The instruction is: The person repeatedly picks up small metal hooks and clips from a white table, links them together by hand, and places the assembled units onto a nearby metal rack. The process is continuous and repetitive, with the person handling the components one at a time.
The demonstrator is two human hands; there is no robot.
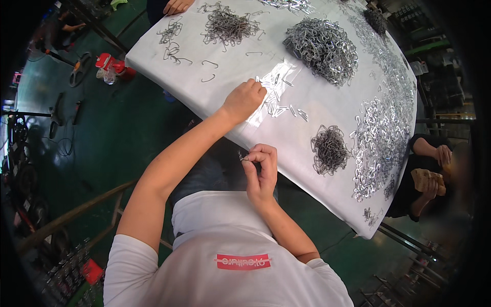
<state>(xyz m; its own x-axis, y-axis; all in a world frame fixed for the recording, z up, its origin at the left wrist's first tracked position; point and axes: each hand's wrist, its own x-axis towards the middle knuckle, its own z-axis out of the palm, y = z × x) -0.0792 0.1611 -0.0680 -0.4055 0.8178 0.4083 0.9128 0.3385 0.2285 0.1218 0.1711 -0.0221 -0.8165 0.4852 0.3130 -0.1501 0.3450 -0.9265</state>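
Observation:
My left hand (244, 102) reaches over the white-covered table (215, 97), its fingers curled together at the edge of a loose group of small flat metal clips (277, 109). What those fingertips hold, if anything, is hidden. Just off the table's near edge, in front of my body, my right hand (263, 171) pinches a small metal wire piece (242, 156) between thumb and fingers. Several bent wire hooks (209, 64) lie singly beyond my left hand. A small heap of dark wire hooks (330, 149) is on the table to the right of my right hand.
A big mound of metal links (323, 50) and a heap of wire hooks (228, 26) are farther back. Shiny links (381, 143) spread along the right side. Another person's hand (177, 6) rests at the far left edge; a gloved person (428, 182) is at the right.

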